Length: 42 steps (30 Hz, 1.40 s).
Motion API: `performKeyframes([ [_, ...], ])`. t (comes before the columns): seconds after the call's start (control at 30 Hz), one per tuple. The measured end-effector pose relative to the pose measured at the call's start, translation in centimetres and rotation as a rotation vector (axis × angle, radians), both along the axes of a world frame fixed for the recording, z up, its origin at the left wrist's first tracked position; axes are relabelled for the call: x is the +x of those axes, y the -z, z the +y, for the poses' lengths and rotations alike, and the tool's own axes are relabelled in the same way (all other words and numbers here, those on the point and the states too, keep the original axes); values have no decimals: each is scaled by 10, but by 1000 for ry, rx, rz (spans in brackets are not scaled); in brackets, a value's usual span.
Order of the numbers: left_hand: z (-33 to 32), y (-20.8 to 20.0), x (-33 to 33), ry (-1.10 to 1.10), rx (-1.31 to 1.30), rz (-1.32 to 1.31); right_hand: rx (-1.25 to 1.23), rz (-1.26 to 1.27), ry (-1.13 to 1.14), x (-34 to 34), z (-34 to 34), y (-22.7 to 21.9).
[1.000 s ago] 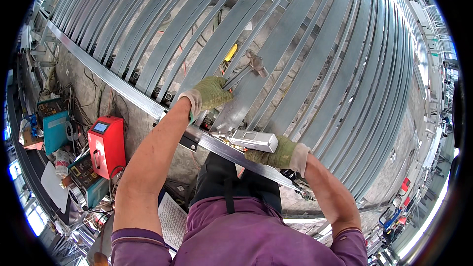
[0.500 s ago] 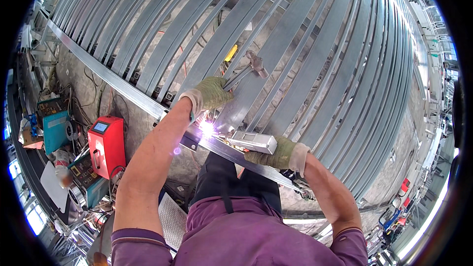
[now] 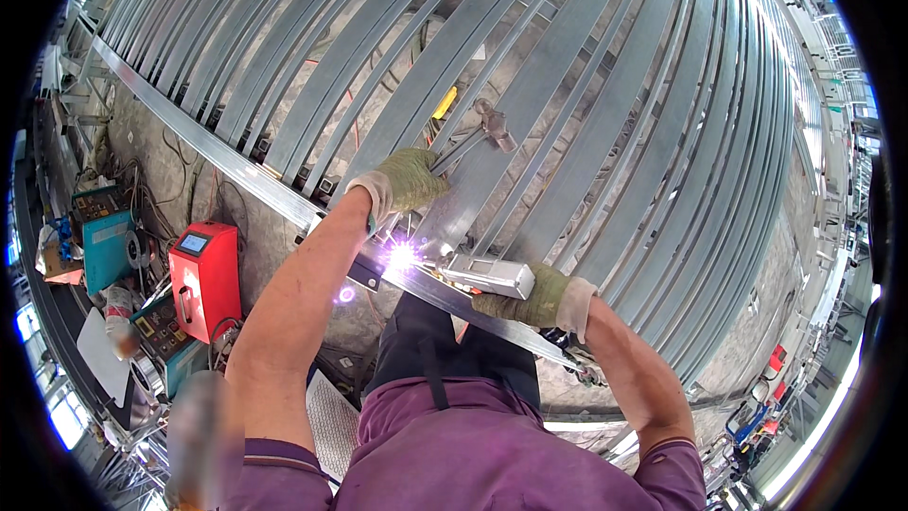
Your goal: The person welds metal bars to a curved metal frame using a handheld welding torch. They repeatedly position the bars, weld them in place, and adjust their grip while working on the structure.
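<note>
My left hand [image 3: 409, 180], in a green glove with a pale cuff, is closed around the handle of a hammer [image 3: 494, 125]. The hammer's head points away over the grey metal bars. In my right hand [image 3: 544, 297], gloved the same way, is a silver, box-bodied welding torch [image 3: 487, 274], its tip pointing left. A white-violet glare with sparks [image 3: 402, 256] burns at that tip, on the near metal rail [image 3: 454, 301] where a flat bar [image 3: 449, 213] meets it. The glare hides the joint itself. My left hand is just beyond the sparks.
Long parallel metal bars [image 3: 605, 142] with gaps between them spread ahead. A yellow object [image 3: 445, 102] shows between two bars. On the left stand a red machine with a small screen [image 3: 206, 279] and teal machines [image 3: 106, 251] among cables. A patterned panel [image 3: 331, 426] is beside my left arm.
The glare has shifted slightly right and nearer, along with the torch. My left hand stays almost in place on the hammer. A blurred shape now shows beside my left upper arm.
</note>
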<state>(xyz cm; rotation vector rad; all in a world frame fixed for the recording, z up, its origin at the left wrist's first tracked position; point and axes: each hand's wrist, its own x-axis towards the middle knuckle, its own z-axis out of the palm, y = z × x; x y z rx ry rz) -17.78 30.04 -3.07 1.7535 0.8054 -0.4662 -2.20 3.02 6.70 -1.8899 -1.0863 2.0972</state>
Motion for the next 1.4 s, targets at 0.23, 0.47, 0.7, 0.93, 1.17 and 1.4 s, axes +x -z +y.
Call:
performKeyframes([
  [0.23,-1,-1,3,6,13,41,40,-8,-32,2,-14,20],
  [0.47,0,4,1,-9,-28,17,7,19,14,2,-18,20],
  [0.7,0,1,2,-2,-16,38,28,46,15,4,-11,10],
  [0.93,0,-5,4,2,-18,36,116,48,7,4,-23,23],
  [1.17,0,8,0,-39,-34,12,38,41,-14,6,-16,11],
  [1.4,-1,1,2,-77,-94,11,58,34,-17,7,-33,31],
])
